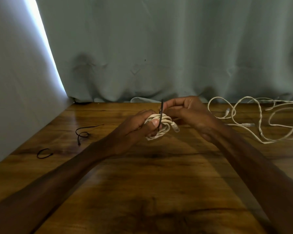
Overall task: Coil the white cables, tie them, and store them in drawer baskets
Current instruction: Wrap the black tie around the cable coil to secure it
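From the head view, the coiled white cable (165, 119) sits above the middle of the wooden table (142, 183), held up between both hands. It is cream-white, wound into a small tight bundle of several loops, with a clear plastic plug (176, 129) poking out at its right side. The left hand (135, 126) grips the bundle, fingers curled round it and the thumb pressed across the strands. A thin black tie (162, 107) crosses the loops and stands up above them; the right hand (188, 112) pinches it near the coil, fingers curled in.

To the right, more white cable (260, 120) lies loose in wide, tangled loops along the table's far edge. Two spare black ties (82, 133) (44, 153) lie on the left. A grey-green curtain (159, 48) hangs behind.
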Motion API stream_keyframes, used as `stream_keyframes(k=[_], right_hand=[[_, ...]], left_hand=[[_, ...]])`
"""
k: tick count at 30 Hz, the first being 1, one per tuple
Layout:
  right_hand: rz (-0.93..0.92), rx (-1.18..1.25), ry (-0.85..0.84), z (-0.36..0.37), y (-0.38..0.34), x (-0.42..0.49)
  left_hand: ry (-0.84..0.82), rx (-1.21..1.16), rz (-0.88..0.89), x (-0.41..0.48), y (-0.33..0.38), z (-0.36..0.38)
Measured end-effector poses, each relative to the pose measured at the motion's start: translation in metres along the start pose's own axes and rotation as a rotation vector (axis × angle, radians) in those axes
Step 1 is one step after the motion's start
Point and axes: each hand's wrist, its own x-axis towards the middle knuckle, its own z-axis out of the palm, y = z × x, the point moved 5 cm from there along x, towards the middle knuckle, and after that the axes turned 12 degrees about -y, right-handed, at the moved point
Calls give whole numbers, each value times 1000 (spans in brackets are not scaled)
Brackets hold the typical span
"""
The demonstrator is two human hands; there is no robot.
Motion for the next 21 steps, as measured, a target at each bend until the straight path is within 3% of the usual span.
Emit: stream_keyframes(k=[9, 13, 18, 21], right_hand=[[202, 124, -146, 4, 21, 2], [186, 83, -150, 1, 21, 2], [141, 250, -384, 7, 22, 0], [53, 111, -391, 15, 27, 5]], left_hand=[[25, 87, -10, 2, -9, 1], [75, 33, -3, 4, -8, 3], [139, -15, -13, 6, -12, -4], [177, -50, -45, 7, -18, -6]])
